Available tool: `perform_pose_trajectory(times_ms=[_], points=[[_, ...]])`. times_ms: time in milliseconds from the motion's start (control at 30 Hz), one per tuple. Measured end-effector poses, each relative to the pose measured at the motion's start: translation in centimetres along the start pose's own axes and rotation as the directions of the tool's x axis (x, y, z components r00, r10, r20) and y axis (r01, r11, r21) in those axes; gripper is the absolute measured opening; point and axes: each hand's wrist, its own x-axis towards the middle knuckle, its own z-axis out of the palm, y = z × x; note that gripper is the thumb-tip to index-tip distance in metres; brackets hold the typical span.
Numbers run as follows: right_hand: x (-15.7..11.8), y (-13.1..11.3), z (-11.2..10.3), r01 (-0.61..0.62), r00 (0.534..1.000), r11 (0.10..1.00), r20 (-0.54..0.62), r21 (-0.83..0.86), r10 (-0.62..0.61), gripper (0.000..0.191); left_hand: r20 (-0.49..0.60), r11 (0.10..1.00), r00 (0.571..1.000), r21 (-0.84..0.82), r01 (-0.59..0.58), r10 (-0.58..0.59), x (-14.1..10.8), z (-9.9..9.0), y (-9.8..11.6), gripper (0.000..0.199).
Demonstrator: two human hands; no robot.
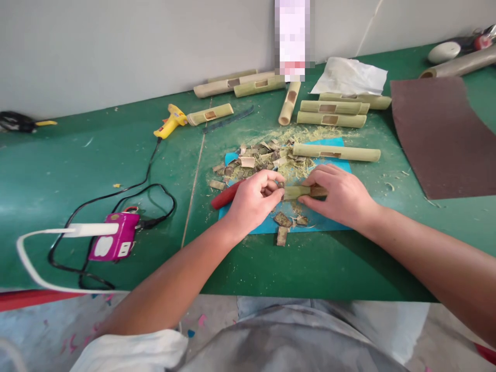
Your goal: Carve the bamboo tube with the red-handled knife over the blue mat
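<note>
left hand (256, 199) and right hand (341, 196) curl closed around a smooth bamboo tube (296, 193) beside rough chips (283, 220).

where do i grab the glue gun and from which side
Probably by the handle, from the near left: the glue gun lies with that end slanting that way, while its thicker far end sits close by a tube.

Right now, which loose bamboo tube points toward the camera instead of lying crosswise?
The notched bamboo tube just left of the white sheet. Its round open end faces the camera, while the others lie more or less crosswise.
</note>
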Motion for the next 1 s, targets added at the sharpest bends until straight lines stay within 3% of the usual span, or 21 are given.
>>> perform_pose_trajectory(times_ms=[300, 467, 633, 800, 1000], points=[[0.33, -0.09, -0.2, -0.031, 0.999, 0.999, 0.036, 0.012, 0.031, 0.015, 0.015, 0.993, 0.997, 0.091, -0.08, 0.079, -0.35, 0.26, -0.2, 0.012], [0.23, 0.05, -0.04, 0.015, 1.0, 1.0, 0.021, 0.022, -0.015, 0.015, -0.058, 0.992, 0.993, 0.076, -0.099, 0.104, -0.06, 0.35, -0.2, 0.013], [0.28, 0.11, -0.1, -0.011, 0.999, 1.0, 0.044, 0.011, 0.011, 0.016, -0.001, 0.988, 0.994, 0.106, -0.109, 0.11, -0.16, 0.38, -0.16, 0.012], [0.28, 0.11, -0.18, -0.009, 0.999, 1.0, 0.05, 0.01, 0.009, 0.015, -0.035, 0.989, 0.992, 0.096, -0.115, 0.119, -0.2, 0.49, 0.07, 0.012], [0.26, 0.12, -0.15, -0.013, 0.999, 1.0, 0.044, 0.014, 0.012, 0.015, 0.004, 0.985, 0.994, 0.134, -0.113, 0.113, -0.19, 0.41, 0.42, 0.01]])
